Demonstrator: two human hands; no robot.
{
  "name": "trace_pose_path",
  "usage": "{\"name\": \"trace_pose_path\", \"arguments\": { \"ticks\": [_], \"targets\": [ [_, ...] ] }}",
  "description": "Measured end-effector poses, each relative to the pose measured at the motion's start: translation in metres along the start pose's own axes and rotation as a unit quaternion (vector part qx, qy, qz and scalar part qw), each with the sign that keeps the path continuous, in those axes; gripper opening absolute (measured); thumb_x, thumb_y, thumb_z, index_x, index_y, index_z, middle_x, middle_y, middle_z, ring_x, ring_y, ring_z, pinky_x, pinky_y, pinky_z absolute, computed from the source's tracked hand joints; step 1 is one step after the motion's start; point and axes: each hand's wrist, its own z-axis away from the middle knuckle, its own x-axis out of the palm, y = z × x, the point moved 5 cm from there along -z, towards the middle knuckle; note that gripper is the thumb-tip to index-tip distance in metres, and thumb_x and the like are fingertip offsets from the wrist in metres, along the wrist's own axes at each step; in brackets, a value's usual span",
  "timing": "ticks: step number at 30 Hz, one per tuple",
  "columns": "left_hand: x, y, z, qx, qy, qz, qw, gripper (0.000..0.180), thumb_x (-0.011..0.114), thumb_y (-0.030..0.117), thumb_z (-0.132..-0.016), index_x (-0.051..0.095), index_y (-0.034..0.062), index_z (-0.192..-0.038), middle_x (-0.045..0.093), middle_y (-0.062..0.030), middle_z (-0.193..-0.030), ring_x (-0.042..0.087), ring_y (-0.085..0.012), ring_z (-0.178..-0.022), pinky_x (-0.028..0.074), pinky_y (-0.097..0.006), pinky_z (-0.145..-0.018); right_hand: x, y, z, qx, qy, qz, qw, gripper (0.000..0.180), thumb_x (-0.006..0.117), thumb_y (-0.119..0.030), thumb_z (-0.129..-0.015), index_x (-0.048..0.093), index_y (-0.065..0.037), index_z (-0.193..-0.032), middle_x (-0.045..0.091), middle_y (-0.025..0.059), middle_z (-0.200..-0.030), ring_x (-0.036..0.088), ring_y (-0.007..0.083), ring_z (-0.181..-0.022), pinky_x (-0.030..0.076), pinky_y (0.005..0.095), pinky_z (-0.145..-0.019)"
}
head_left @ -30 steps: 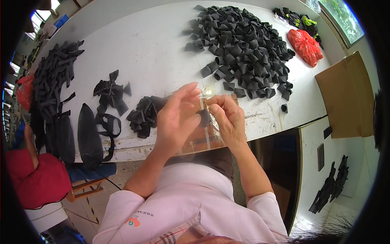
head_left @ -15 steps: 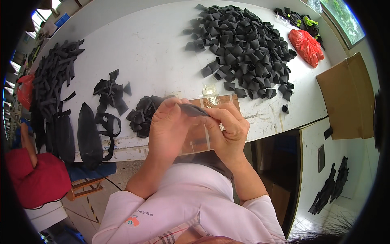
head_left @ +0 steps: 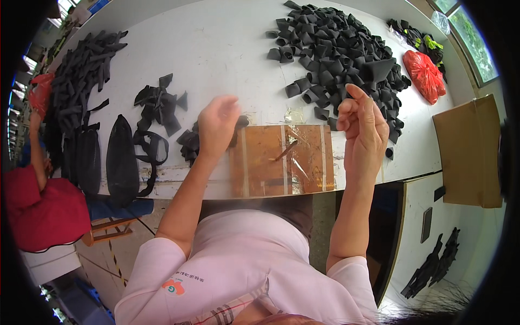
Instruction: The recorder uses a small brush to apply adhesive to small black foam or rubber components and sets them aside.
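Note:
My right hand (head_left: 364,125) is raised at the near edge of a big heap of black fabric loops (head_left: 330,49). Its index finger is lifted and the others are loosely bent, with nothing in them. Just beyond the fingertips, a black fabric loop (head_left: 376,69) looks larger than the rest and seems to be in the air over the heap. My left hand (head_left: 218,123) hovers beside a small pile of flat black fabric pieces (head_left: 190,142), partly covering it. Motion smears its fingers. Between my forearms lies a brown taped board (head_left: 260,157) with a thin dark strip (head_left: 286,151) on it.
Black fabric strips (head_left: 81,70), another small black pile (head_left: 161,105) and a black pouch with straps (head_left: 123,157) lie leftward. A red bag (head_left: 424,76) and a cardboard box (head_left: 468,154) stand at right. A person in red (head_left: 46,208) sits at far left.
My hands have moved apart from above the board. The black piece they held has left them; my right hand went right toward the heap, my left toward the small pile.

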Motion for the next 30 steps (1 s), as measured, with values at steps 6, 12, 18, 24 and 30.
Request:
{"name": "trace_pose_path", "arguments": {
  "ticks": [6,12,18,24,30],
  "targets": [
    [0.025,-0.038,-0.008,0.095,-0.108,-0.42,0.896,0.029,0.064,0.012,-0.069,0.055,-0.0003,-0.094,0.058,-0.0176,-0.09,0.057,-0.0301,-0.078,0.045,-0.036,-0.072,-0.01,0.065,0.061,0.181,-0.048,0.043,0.981,0.022,0.052,-0.02,-0.087,0.059,0.001,-0.084,0.052,0.0,-0.062,0.044,0.0046,-0.055,0.035,0.0177,-0.048],
    [0.027,-0.049,0.001,0.119,-0.135,-0.512,0.84,0.017,0.061,0.008,-0.072,0.058,-0.0013,-0.086,0.06,-0.0155,-0.087,0.057,-0.0268,-0.075,0.045,-0.035,-0.069,0.004,0.085,0.101,0.231,-0.138,0.104,0.958,0.019,0.053,-0.015,-0.085,0.059,0.004,-0.085,0.055,0.0015,-0.065,0.049,0.0059,-0.059,0.04,0.0193,-0.052],
    [0.025,0.004,0.056,-0.309,-0.17,0.395,0.848,0.011,0.055,0.007,-0.082,0.06,0.0037,-0.091,0.058,-0.0158,-0.102,0.056,-0.0196,-0.094,0.045,-0.035,-0.083,0.029,0.084,0.103,0.145,-0.115,0.119,0.976,0.021,0.061,-0.013,-0.08,0.057,0.004,-0.091,0.056,0.0042,-0.068,0.053,0.0072,-0.063,0.044,0.0199,-0.054],
    [0.028,0.013,0.085,-0.259,-0.09,0.288,0.917,0.026,0.054,0.01,-0.082,0.046,0.0003,-0.104,0.053,-0.0076,-0.095,0.05,-0.0134,-0.089,0.038,-0.024,-0.082,0.035,0.065,0.107,-0.067,-0.108,0.329,0.936,0.013,0.065,-0.001,-0.066,0.054,0.0,-0.073,0.048,0.0072,-0.064,0.046,0.0168,-0.051,0.036,0.0272,-0.043],
    [0.023,0.031,0.084,-0.15,-0.087,0.103,0.979,0.017,0.062,0.009,-0.075,0.052,-0.0004,-0.085,0.056,-0.0046,-0.08,0.053,-0.0085,-0.072,0.043,-0.022,-0.063,0.035,0.055,0.109,-0.269,-0.092,0.492,0.823,0.017,0.066,-0.004,-0.062,0.054,-0.003,-0.074,0.048,0.0067,-0.065,0.047,0.0214,-0.055,0.036,0.0312,-0.044]
  ]
}}
